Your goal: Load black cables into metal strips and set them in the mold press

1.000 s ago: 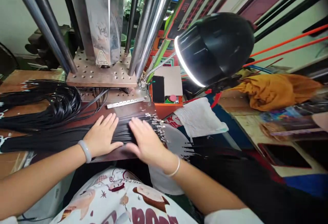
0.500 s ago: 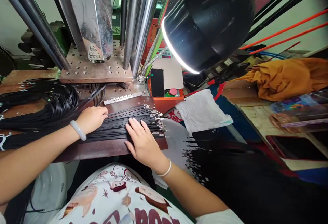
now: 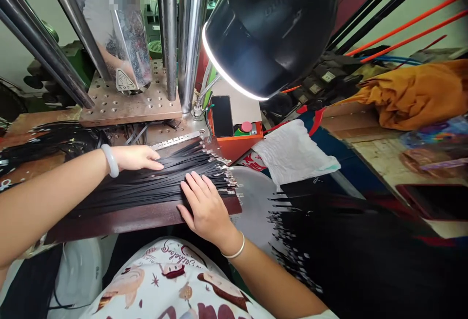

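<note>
A wide bundle of flat black strips [image 3: 175,182] with small metallic pieces at their right ends lies across a dark red-brown board [image 3: 146,219]. My right hand [image 3: 204,207] rests flat on the strips near those ends, fingers stretched and thumb apart. Over the upper left of the bundle is my left hand [image 3: 139,157], its thumb stretched away from the fingers and touching the strips. No strip shows gripped in either hand. Just beyond the left fingertips sits a slotted metal bar [image 3: 177,140].
A press with steel columns and a perforated plate [image 3: 127,107] stands behind the board. A black lamp [image 3: 270,31] overhangs the right. A phone [image 3: 222,116] lies by a red button [image 3: 246,127]. More black strips [image 3: 347,241] hang at right, below a white cloth [image 3: 298,153].
My left hand has shifted slightly right along the strips, and its thumb has stretched out. The upper strips now fan further up near the metal bar. My right hand stays on the bundle.
</note>
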Available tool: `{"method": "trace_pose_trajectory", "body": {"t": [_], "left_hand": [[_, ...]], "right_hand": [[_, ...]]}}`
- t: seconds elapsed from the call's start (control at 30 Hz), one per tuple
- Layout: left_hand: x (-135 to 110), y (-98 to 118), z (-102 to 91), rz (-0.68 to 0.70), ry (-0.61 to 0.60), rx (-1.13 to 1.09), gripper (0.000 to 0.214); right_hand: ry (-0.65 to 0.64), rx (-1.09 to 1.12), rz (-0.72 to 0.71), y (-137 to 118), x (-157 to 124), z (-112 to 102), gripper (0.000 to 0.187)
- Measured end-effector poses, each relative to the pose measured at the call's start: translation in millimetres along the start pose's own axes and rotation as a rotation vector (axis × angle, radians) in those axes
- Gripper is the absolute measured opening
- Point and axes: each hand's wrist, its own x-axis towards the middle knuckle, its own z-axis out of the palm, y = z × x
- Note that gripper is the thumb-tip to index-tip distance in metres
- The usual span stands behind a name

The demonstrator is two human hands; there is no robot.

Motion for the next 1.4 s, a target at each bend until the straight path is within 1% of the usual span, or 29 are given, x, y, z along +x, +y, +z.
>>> {"method": "trace_pose_trajectory", "body": {"t": [0.03, 0.07, 0.1, 0.17, 0.23, 0.3, 0.33, 0.43, 0.5, 0.6, 0.67, 0.73, 0.83, 0.93, 0.97, 1.0, 1.03, 1.07, 1.1, 1.17, 1.2, 1.23, 1.27, 1.3, 1.37, 1.4], "left_hand": [[3, 7, -0.2, 0.001, -0.055, -0.097, 0.023], [8, 13, 0.9, 0.0, -0.083, -0.159, 0.019], [13, 17, 2.8, -0.008, -0.083, -0.187, 0.018], [26, 21, 7.4, -0.05, -0.049, -0.182, 0.021], [37, 21, 10.1, -0.103, -0.034, -0.182, 0.024], [42, 19, 9.4, -0.116, -0.022, -0.177, 0.023], [43, 19, 8.0, -0.092, 0.003, -0.155, 0.022], [37, 21, 2.8, 0.043, 0.111, -0.06, 0.027], [32, 24, 1.2, 0.088, 0.119, -0.074, 0.027], [27, 28, 2.9, 0.03, 0.06, -0.196, 0.024], [26, 31, 4.6, -0.006, 0.08, -0.218, 0.023], [24, 32, 5.0, -0.014, 0.13, -0.181, 0.022], [23, 33, 1.5, 0.055, 0.124, -0.031, 0.025], [23, 30, -3.5, 0.157, 0.148, 0.202, 0.03], [24, 29, -4.1, 0.173, 0.169, 0.259, 0.029], [24, 29, -3.7, 0.179, 0.187, 0.285, 0.027], [24, 29, -2.2, 0.18, 0.186, 0.278, 0.025], [22, 29, 0.2, 0.183, 0.17, 0.241, 0.025], [20, 30, 3.2, 0.189, 0.129, 0.185, 0.025], [11, 31, 9.1, 0.188, 0.0, 0.066, 0.029], [5, 30, 10.8, 0.195, -0.05, 0.033, 0.03], [-2, 27, 11.0, 0.215, -0.055, 0.036, 0.031], [-9, 23, 9.4, 0.254, 0.016, 0.071, 0.031], [-15, 17, 6.2, 0.303, 0.157, 0.128, 0.032], [-26, 2, -3.1, 0.419, 0.508, 0.305, 0.033], [-28, -5, -7.7, 0.479, 0.656, 0.418, 0.033]], "right_hand": [[0.006, 0.001, 0.0, 0, 0, 0, 0.049], [0.011, -0.001, -0.001, 0, 0, 0, 0.049], [0.016, -0.005, -0.003, 0, 0, 1, 0.048], [0.023, -0.015, -0.007, 0, 0, 0, 0.047], [0.03, -0.022, -0.014, 1, 0, 0, 0.046], [0.034, -0.022, -0.017, 1, 0, 0, 0.046], [0.034, -0.02, -0.017, 1, 0, 1, 0.046], [0.04, -0.003, -0.016, 1, -1, 0, 0.045], [0.068, 0.054, -0.041, 2, -2, -3, 0.042], [0.198, 0.254, -0.078, 10, 1, -15, 0.032], [0.316, 0.357, -0.039, 21, 6, -28, 0.029], [0.4, 0.367, 0.04, 35, 14, -43, 0.028], [0.487, 0.309, 0.109, 53, 29, -63, 0.027], [0.592, 0.248, 0.097, 61, 45, -74, 0.029], [0.601, 0.223, 0.086, 62, 51, -74, 0.03], [0.579, 0.189, 0.061, 61, 58, -73, 0.031], [0.523, 0.143, 0.024, 59, 65, -70, 0.032], [0.436, 0.085, -0.021, 57, 72, -65, 0.033], [0.333, 0.016, -0.07, 55, 79, -59, 0.035], [0.145, -0.129, -0.136, 53, 91, -43, 0.036], [0.084, -0.187, -0.138, 54, 95, -35, 0.034], [0.046, -0.228, -0.122, 57, 97, -28, 0.032], [0.031, -0.247, -0.102, 61, 98, -22, 0.032], [0.029, -0.244, -0.087, 65, 99, -16, 0.033], [0.052, -0.187, -0.099, 74, 98, -7, 0.034], [0.078, -0.141, -0.134, 77, 99, -4, 0.034]]}}
